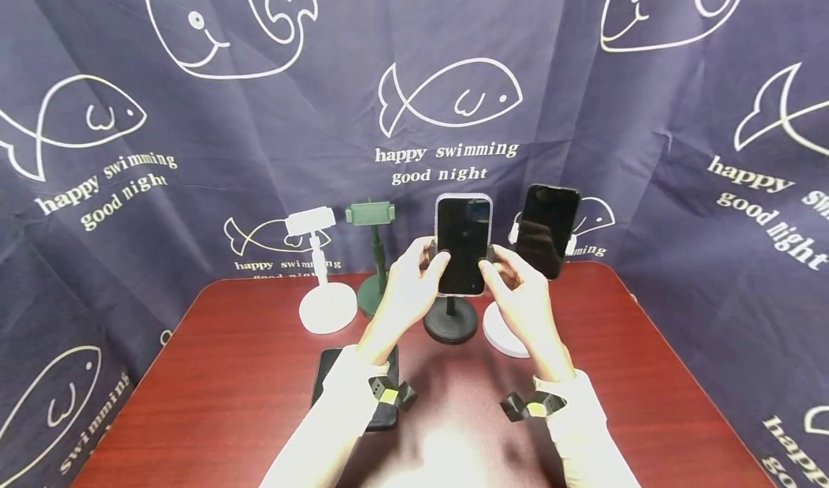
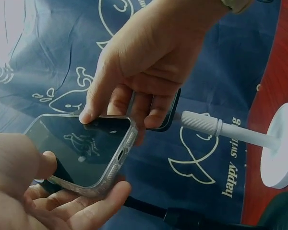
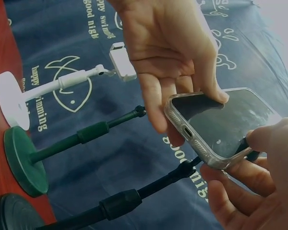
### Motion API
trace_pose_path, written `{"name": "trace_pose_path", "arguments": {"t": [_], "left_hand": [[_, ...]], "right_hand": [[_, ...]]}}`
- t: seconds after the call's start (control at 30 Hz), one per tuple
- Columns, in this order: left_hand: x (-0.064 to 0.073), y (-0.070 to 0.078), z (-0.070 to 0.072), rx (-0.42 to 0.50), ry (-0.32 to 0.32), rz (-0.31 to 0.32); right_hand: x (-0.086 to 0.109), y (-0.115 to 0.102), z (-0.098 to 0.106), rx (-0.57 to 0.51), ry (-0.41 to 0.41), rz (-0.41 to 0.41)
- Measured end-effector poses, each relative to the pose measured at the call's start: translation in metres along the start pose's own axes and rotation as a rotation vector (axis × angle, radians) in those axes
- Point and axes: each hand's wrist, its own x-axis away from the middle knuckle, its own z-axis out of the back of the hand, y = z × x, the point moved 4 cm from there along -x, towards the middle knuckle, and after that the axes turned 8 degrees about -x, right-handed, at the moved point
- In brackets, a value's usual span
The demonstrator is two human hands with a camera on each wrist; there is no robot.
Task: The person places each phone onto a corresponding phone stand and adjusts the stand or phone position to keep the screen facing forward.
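Note:
A smartphone in a clear case (image 1: 463, 247) stands upright at the top of the black phone stand (image 1: 450, 320), its dark screen facing me. My left hand (image 1: 412, 281) grips its left edge, thumb on the front and fingers behind. On the opposite edge my right hand (image 1: 522, 290) holds it the same way. Dark clamp ends show beside the phone under the fingers. In the right wrist view the black stand's pole (image 3: 120, 205) runs up behind the phone, and the clamp back is hidden.
Left of the black stand are a green stand (image 1: 371, 213) and a white stand (image 1: 328, 308), both with bare holders. To the right, another white stand (image 1: 505, 333) carries a black phone (image 1: 549, 229). A dark phone-like slab (image 1: 382, 416) lies under my left forearm on the red table (image 1: 207, 373).

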Motion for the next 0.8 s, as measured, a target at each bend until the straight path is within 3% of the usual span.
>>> {"name": "trace_pose_path", "arguments": {"t": [0.23,0.3,0.47,0.6,0.7,0.8], "left_hand": [[0.007,-0.012,-0.006,0.179,-0.110,0.108],[0.010,-0.015,-0.007,0.175,-0.132,0.121],[0.015,-0.027,-0.007,0.159,-0.163,0.113],[0.022,-0.040,-0.007,0.100,-0.172,0.105],[0.028,-0.052,-0.005,0.064,-0.162,0.116],[0.034,-0.062,-0.002,0.038,-0.153,0.136]], "right_hand": [[0.000,-0.002,0.001,0.080,-0.077,-0.011],[-0.001,-0.002,0.003,0.135,-0.128,-0.023],[0.000,0.005,0.006,0.262,-0.342,-0.059],[0.006,0.011,0.005,0.297,-0.494,-0.128],[0.010,0.015,0.004,0.307,-0.543,-0.184],[0.011,0.017,0.002,0.353,-0.551,-0.190]]}}
